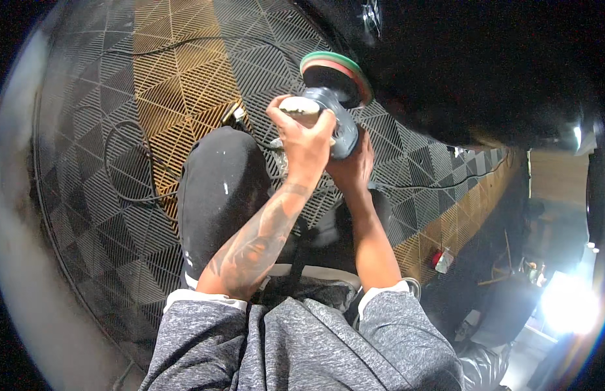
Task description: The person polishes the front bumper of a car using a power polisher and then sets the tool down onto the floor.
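Note:
In my left hand [305, 141], the thumb and fingers curl around a small round object [300, 105] with a whitish top; what it is, I cannot tell. Right beside it is a grey power polisher [344, 122], tilted, with my right hand [356, 156] around its lower body. The far end of the polisher carries a round pad with a green and pinkish rim [332, 61] and a black backing face toward me. The pad is close to a dark, glossy curved surface [459, 73], apparently a vehicle body; contact between them is unclear.
Slatted floor tiles [185, 83] in dark grey and yellow lie below. A black cable [122, 195] loops at the left, and another cable [444, 185] runs right. My knee [224, 166] is bent beside my left arm. A bright lamp [568, 303] shines at the lower right.

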`<state>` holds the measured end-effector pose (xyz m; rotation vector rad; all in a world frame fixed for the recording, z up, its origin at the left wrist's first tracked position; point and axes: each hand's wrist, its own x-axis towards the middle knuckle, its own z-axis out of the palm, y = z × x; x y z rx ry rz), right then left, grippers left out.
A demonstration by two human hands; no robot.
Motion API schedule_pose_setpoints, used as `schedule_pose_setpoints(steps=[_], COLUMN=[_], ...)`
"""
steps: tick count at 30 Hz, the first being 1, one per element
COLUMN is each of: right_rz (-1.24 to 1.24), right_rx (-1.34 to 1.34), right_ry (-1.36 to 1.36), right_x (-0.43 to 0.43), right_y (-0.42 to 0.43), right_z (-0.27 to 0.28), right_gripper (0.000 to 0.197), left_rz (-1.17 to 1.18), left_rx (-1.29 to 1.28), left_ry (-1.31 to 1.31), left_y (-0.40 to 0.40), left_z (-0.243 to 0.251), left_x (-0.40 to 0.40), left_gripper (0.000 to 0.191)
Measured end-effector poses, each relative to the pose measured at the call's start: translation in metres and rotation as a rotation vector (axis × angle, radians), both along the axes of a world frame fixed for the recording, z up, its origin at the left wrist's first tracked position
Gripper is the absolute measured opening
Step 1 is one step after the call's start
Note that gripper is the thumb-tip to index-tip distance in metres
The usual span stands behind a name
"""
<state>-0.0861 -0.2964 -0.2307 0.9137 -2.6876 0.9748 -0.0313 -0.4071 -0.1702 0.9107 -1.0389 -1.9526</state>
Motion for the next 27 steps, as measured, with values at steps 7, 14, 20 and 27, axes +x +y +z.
schedule_pose_setpoints(steps=[7,14,20,27], right_rz=[0.003,0.004,0.011,-0.005], right_rx=[0.078,-0.012,-0.052,-0.085], right_ry=[0.025,0.029,0.007,-0.061], right_x=[-0.004,0.002,0.003,0.01], right_y=[0.002,0.003,0.001,-0.001], right_z=[0.005,0.012,0.008,0.038], right_gripper=[0.072,0.074,0.074,0.077], left_rz=[0.017,0.054,0.02,0.083], left_rx=[0.045,-0.131,-0.032,-0.788], left_ry=[0.061,0.09,0.044,-0.119], left_y=[0.0,0.008,0.008,0.002], left_z=[0.001,0.001,0.013,0.027], left_x=[-0.001,0.004,0.006,0.02], left_gripper=[0.062,0.065,0.065,0.073])
